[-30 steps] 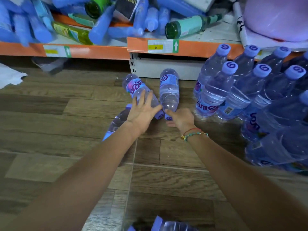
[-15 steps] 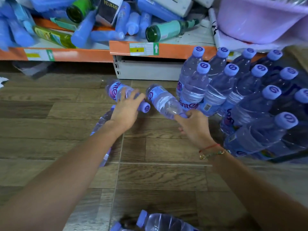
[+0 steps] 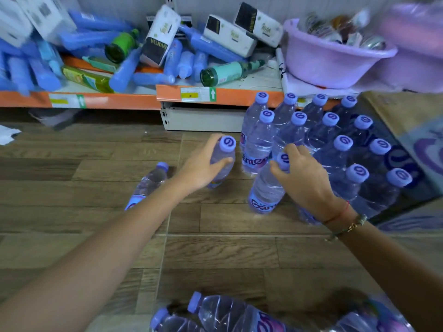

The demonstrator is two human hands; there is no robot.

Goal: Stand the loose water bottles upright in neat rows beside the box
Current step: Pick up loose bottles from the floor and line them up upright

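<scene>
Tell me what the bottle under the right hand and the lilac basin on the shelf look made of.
Clear water bottle: thin transparent plastic, glossy, the floor showing through ribbed walls; opaque matte lilac cap.
Lilac round basin: likely moulded plastic, smooth and slightly shiny, with a rolled rim.

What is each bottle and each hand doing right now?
Left hand: grips a bottle.
Left bottle: capped, nearly upright, held.
Right hand: grips a bottle by its neck.
Right bottle: capped, tilted, base on the floor.
Rows of bottles: capped, standing upright.
Floor bottle: capped, lying on its side.
Near bottles: capped, lying down.
Green bottles: lying on the shelf.
Basin: upright, holding things.
</scene>
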